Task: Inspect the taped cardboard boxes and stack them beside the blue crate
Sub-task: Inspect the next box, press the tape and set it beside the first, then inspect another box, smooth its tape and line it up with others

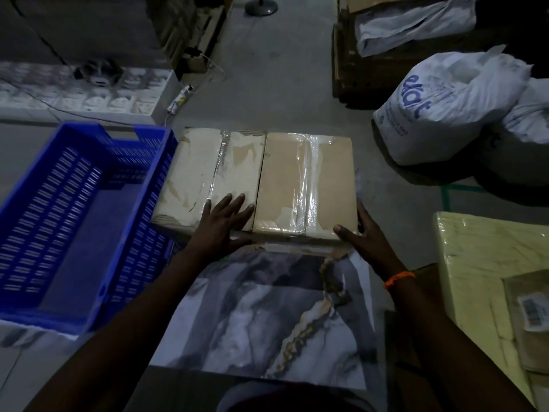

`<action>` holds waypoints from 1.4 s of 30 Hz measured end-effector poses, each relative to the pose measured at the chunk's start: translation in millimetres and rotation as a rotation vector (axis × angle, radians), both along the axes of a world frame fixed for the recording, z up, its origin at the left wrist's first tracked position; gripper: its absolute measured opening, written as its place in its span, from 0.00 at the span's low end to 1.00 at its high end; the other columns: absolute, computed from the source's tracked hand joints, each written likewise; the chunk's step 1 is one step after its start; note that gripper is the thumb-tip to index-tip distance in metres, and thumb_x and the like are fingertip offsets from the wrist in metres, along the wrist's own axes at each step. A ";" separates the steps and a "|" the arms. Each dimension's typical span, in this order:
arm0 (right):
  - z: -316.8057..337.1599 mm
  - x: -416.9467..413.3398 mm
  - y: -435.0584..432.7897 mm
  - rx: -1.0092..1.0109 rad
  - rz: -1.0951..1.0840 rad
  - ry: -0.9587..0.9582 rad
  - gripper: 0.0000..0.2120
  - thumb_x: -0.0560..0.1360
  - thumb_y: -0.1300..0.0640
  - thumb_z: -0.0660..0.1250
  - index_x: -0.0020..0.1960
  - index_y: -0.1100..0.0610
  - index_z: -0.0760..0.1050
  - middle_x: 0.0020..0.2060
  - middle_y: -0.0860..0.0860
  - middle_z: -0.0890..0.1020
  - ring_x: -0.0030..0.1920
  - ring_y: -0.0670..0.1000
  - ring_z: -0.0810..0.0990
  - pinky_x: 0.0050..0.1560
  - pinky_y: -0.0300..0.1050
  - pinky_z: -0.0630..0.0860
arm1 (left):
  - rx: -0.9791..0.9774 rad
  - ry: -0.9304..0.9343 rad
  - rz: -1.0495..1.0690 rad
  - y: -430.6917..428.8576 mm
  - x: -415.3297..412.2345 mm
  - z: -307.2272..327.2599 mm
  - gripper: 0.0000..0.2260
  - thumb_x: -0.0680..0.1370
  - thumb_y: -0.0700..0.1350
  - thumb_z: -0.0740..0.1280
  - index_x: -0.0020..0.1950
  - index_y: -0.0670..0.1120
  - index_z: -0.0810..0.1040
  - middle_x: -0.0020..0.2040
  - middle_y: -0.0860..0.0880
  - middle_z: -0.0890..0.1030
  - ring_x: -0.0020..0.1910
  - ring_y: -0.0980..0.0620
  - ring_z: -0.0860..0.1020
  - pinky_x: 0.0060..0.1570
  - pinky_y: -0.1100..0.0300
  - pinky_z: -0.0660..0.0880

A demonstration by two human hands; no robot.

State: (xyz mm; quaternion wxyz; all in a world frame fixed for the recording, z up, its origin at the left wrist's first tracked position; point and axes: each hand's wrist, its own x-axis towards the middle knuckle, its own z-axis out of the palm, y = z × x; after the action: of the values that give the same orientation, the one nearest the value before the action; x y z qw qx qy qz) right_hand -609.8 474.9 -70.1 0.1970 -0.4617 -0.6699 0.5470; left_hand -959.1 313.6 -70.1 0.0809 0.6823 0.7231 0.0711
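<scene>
Paler taped box (202,173) just beside the blue crate (166,162), browner taped box (285,179) touching its right side, both on a marbled sheet (252,316), 2 hands apart, left hand (225,221) flat on the paler box, right hand (367,236) pressing the browner box's near right corner, thumb on top.

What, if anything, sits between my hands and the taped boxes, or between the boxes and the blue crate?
Nothing visible. The left hand lies flat on the left box, and the right hand touches the right box at its near corner, thumb on top. Both boxes already sit beside the blue crate.
</scene>
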 end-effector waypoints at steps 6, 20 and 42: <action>-13.4 34.0 -31.9 -0.097 -0.048 -0.005 0.49 0.71 0.38 0.77 0.83 0.48 0.56 0.75 0.50 0.72 0.69 0.51 0.77 0.68 0.55 0.77 | 0.259 -0.056 0.071 -28.0 100.9 6.0 0.26 0.79 0.60 0.66 0.71 0.46 0.75 0.75 0.44 0.72 0.77 0.41 0.66 0.73 0.36 0.58; -26.2 294.7 -189.1 -0.073 -0.202 -0.172 0.15 0.78 0.61 0.74 0.64 0.59 0.79 0.52 0.54 0.84 0.52 0.49 0.82 0.57 0.37 0.80 | 0.093 -0.294 -0.243 -80.2 399.0 -16.1 0.16 0.80 0.54 0.65 0.61 0.45 0.82 0.58 0.46 0.83 0.66 0.40 0.76 0.64 0.47 0.72; 66.1 550.9 -326.1 0.671 -0.943 -0.588 0.28 0.68 0.54 0.80 0.66 0.56 0.77 0.74 0.63 0.68 0.73 0.62 0.64 0.70 0.61 0.68 | 0.023 -0.608 -0.592 -159.2 679.1 34.7 0.17 0.81 0.53 0.68 0.68 0.48 0.79 0.62 0.50 0.82 0.62 0.50 0.76 0.58 0.60 0.71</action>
State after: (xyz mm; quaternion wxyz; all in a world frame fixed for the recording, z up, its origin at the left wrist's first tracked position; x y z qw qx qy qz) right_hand -58.9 148.8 -4.0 0.3580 -0.7500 -0.5560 0.0135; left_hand -280.0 154.5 -35.4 0.2998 0.8094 0.4383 0.2509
